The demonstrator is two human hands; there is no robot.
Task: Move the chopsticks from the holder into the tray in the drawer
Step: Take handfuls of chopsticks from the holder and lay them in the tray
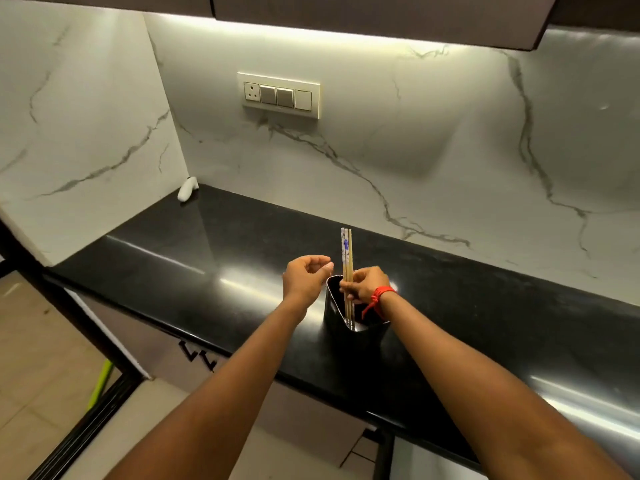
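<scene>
A black holder stands on the black countertop near its front edge. Chopsticks stand upright in it, wooden ones beside one with a white and blue pattern. My right hand, with a red thread at the wrist, grips the chopsticks at the holder's rim. My left hand hovers just left of the holder with fingers loosely curled, holding nothing. The drawer and its tray are out of view.
A white marble wall with a switch panel rises behind the counter. A small white object lies in the back left corner. Cabinet fronts with black handles sit below the counter edge. Dark overhead cabinets hang above.
</scene>
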